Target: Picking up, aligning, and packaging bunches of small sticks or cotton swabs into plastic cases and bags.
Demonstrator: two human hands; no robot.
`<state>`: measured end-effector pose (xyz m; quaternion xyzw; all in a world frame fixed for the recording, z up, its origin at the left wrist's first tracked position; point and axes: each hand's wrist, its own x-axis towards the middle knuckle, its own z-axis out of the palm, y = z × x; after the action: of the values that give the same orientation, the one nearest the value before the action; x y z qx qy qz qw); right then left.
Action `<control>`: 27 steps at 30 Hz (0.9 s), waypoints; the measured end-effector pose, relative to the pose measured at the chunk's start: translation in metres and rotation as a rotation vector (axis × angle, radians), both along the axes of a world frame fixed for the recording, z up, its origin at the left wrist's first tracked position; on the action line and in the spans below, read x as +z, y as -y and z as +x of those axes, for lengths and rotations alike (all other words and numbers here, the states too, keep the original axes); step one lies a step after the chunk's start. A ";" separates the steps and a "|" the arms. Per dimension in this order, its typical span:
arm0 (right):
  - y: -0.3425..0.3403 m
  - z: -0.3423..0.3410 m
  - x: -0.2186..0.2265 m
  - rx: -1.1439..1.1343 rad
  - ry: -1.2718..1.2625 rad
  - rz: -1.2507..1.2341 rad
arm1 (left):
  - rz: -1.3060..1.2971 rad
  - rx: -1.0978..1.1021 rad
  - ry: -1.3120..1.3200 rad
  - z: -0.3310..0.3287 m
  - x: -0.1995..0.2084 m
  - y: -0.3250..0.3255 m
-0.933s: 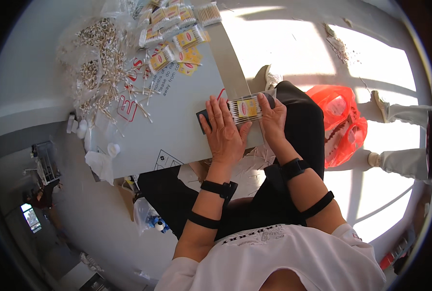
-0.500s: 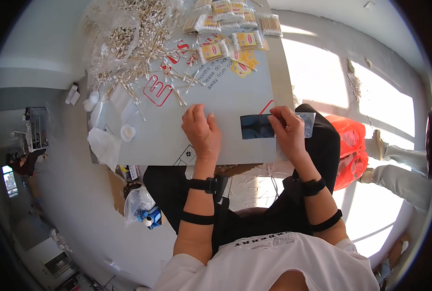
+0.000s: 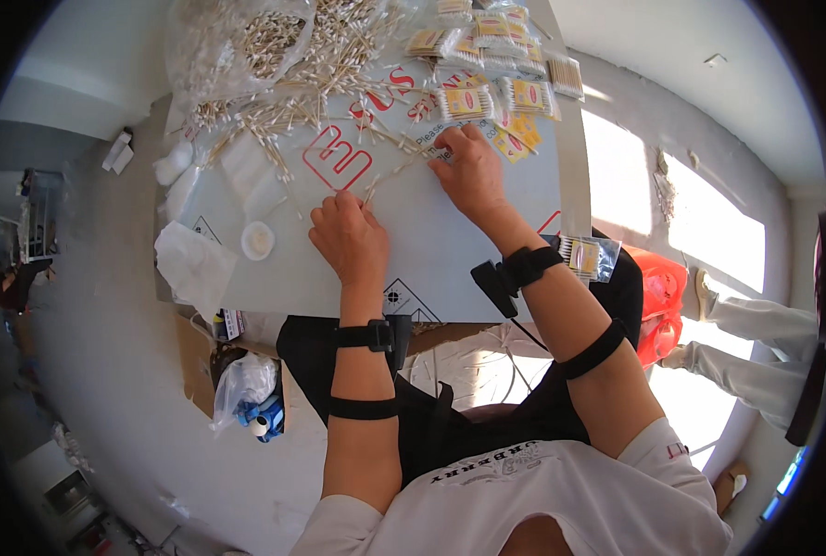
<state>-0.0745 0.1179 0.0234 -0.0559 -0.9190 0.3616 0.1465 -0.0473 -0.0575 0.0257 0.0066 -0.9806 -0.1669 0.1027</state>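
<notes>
My left hand (image 3: 350, 239) rests on the table with its fingers bent together beside a loose cotton swab (image 3: 372, 188). What its fingertips hold, if anything, is hidden. Farther right, my right hand (image 3: 471, 174) reaches forward, its thumb and bent fingers apart at the end of a trail of loose cotton swabs (image 3: 402, 144). Just beyond its fingers lies a packet of cotton swabs (image 3: 464, 102) with a yellow label. A clear bag (image 3: 605, 259), with swabs and a yellow card in it, lies by my right forearm at the table's right edge.
A big heap of cotton swabs (image 3: 334, 56) spills from a plastic bag (image 3: 214, 69) at the far left. Filled packets (image 3: 501, 32) and yellow cards (image 3: 515, 139) lie far right. A small white dish (image 3: 258, 241) and white tissue (image 3: 192, 264) are near left. A red bag (image 3: 658, 287) stands right.
My right hand has let go of the dark, shiny film piece and clear bag at the right, moving forward and left to the swabs. My left hand has shifted slightly left and nearer.
</notes>
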 end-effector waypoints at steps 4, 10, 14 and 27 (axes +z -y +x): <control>-0.001 0.003 -0.002 0.021 -0.043 0.030 | 0.048 -0.058 0.025 0.032 -0.003 0.003; -0.002 -0.007 -0.001 0.401 -0.247 0.246 | 0.124 -0.092 -0.092 0.042 -0.009 0.006; 0.002 -0.001 0.004 0.374 -0.088 0.224 | 0.143 -0.126 -0.078 0.042 -0.011 0.006; -0.007 0.081 -0.001 0.452 -0.111 0.151 | 0.220 -0.228 -0.133 0.013 -0.010 0.002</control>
<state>0.0069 0.1252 0.0223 0.1821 -0.9232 0.3181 0.1157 -0.0347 -0.0595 0.0156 -0.1048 -0.9418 -0.2837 0.1465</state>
